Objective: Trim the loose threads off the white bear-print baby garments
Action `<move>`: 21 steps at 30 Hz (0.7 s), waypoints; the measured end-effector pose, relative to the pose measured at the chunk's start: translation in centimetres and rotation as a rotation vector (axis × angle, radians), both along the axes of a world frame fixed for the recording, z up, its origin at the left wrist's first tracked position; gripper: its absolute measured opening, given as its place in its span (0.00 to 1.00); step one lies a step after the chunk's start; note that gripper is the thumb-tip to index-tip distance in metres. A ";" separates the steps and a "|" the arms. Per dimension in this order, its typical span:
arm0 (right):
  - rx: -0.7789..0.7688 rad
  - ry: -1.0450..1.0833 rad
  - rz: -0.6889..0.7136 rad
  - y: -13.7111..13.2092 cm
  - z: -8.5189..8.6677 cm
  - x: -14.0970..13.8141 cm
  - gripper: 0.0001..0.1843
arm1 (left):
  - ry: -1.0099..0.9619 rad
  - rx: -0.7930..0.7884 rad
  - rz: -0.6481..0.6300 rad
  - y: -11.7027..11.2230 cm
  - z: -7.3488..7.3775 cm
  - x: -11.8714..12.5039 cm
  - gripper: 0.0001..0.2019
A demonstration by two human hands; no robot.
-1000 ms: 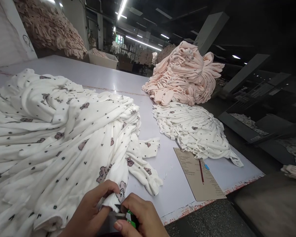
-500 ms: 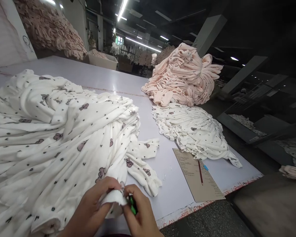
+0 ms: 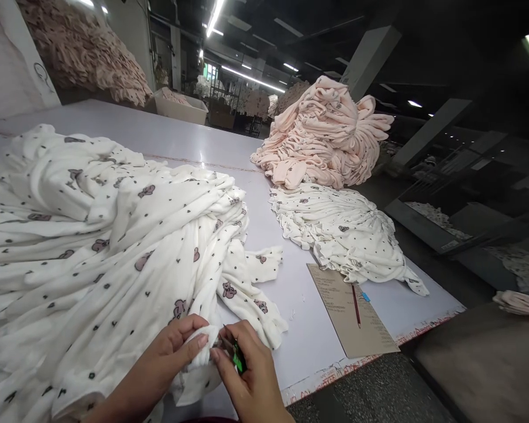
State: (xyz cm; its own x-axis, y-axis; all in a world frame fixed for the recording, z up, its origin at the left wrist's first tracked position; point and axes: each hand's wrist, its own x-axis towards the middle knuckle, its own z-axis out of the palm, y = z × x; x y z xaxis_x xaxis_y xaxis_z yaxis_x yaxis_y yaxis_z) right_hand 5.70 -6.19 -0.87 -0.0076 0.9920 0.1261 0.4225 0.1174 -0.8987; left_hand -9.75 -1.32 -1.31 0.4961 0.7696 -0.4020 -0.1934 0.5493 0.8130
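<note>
white fabric is in left fingers, green-handled snips in right fingers.

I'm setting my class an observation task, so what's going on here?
A person is handling white printed cloth. The left hand pinches it, while the right hand holds a small green-handled tool close beside it. A large white pile spreads over the table at left; to the right sit a smaller white pile, a pink heap and a brown card bearing a dark red pencil.
</note>
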 end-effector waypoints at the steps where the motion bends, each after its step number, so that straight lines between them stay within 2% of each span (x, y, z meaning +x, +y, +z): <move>1: -0.029 0.009 0.006 0.2 0.1 0.0 0.05 | 0.013 0.021 -0.004 -0.1 0.0 0.0 0.15; 4: -0.164 0.220 -0.014 0.8 0.2 0.4 0.14 | 0.093 0.099 -0.005 -0.3 -0.2 0.1 0.14; 7: -0.369 0.583 0.006 1.0 0.1 0.6 0.18 | 0.193 0.182 0.014 -0.4 -0.3 0.1 0.14; 9: -0.430 0.680 0.013 0.8 0.0 0.5 0.20 | 0.199 0.176 0.029 -0.4 -0.2 0.2 0.14; 12: -0.284 0.533 -0.056 0.1 -0.3 0.2 0.19 | 0.077 0.025 0.049 -0.3 0.0 0.4 0.16; 15: -0.128 0.273 -0.044 -0.5 -0.6 0.2 0.17 | -0.014 -0.114 0.109 -0.2 0.1 0.5 0.18; 18: -0.048 0.012 -0.001 -0.7 -0.8 0.4 0.13 | -0.032 -0.140 0.125 -0.2 0.1 0.5 0.18; 21: -0.010 -0.130 0.002 -0.6 -0.9 0.4 0.09 | -0.034 -0.100 0.088 -0.4 -0.1 0.6 0.17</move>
State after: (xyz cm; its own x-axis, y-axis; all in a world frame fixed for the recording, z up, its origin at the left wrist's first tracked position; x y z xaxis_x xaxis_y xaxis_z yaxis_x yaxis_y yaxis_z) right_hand 6.14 -6.79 -1.82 -0.0256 0.9931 0.1143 0.5352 0.1102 -0.8375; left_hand -9.16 -1.72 -1.38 0.4432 0.7678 -0.4627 -0.2713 0.6068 0.7471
